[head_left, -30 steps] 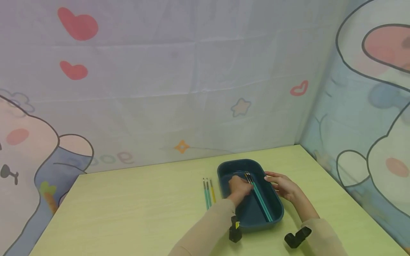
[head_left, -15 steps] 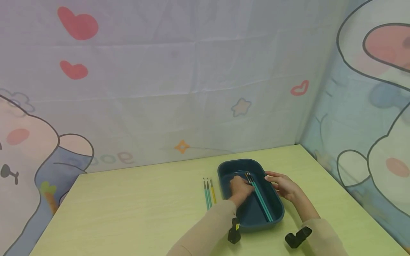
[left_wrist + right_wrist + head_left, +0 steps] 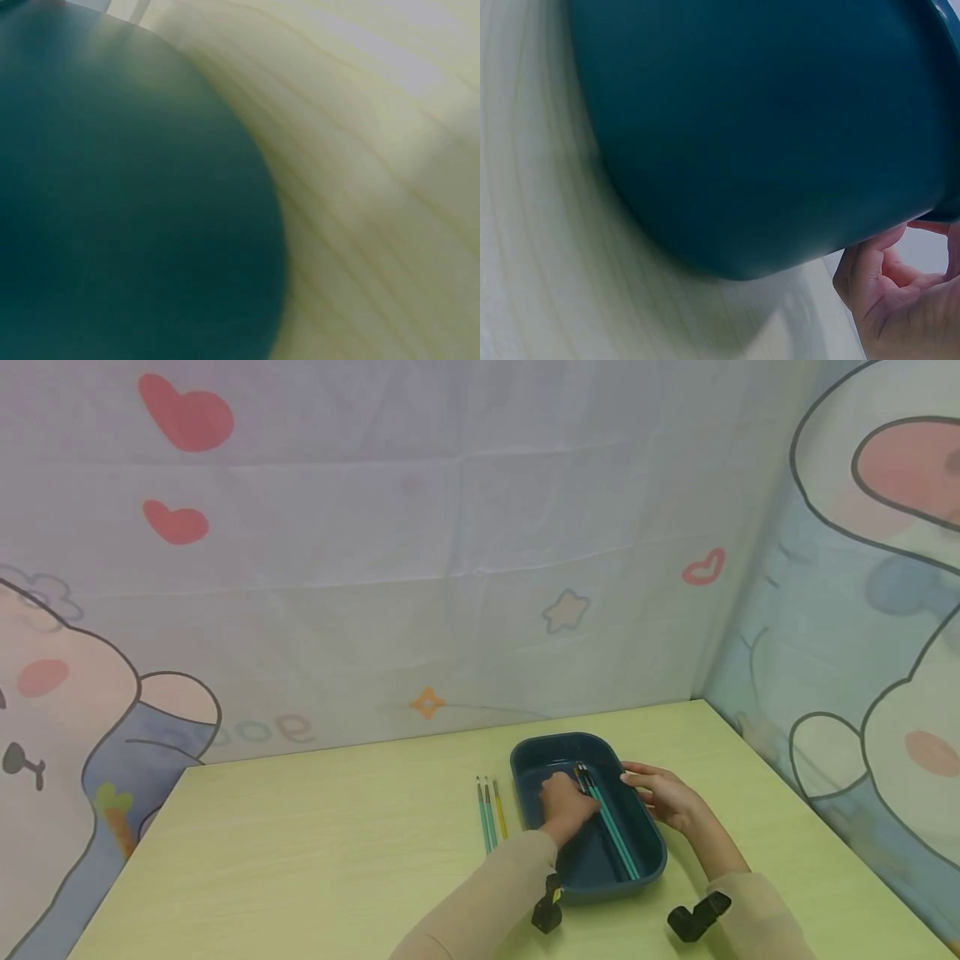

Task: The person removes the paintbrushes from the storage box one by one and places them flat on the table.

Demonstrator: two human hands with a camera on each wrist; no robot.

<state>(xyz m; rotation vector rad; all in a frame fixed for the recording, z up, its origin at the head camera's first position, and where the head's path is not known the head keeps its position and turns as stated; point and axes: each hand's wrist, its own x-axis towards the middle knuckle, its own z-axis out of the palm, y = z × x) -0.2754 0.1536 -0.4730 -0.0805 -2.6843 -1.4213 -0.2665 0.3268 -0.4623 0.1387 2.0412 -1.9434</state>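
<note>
In the head view, my left hand [image 3: 567, 806] reaches down inside the dark blue plastic bin [image 3: 588, 864], its thumb side against the teal paintbrushes [image 3: 618, 839] lying lengthwise there. The fingertips are hidden, so whether they hold a brush cannot be told. My right hand [image 3: 666, 797] holds the bin's right side near the rim. In the right wrist view its thumb and fingers pinch the rim area from outside. Left of the bin, two teal paintbrushes [image 3: 491, 818] and a yellow paintbrush [image 3: 500, 814] lie on the table, their lower ends hidden by the left sleeve.
The pale wooden table [image 3: 315, 843] extends to the left of the bin. Behind it hangs a printed cloth backdrop [image 3: 337, 568], which also covers the right side. Each sleeve carries a black wrist camera, the left one [image 3: 547, 906] overlapping the bin's near left corner.
My left hand has shifted slightly to the right within the bin, its thumb side moving a little across the brushes. The right hand, the bin and the brushes on the table look unchanged.
</note>
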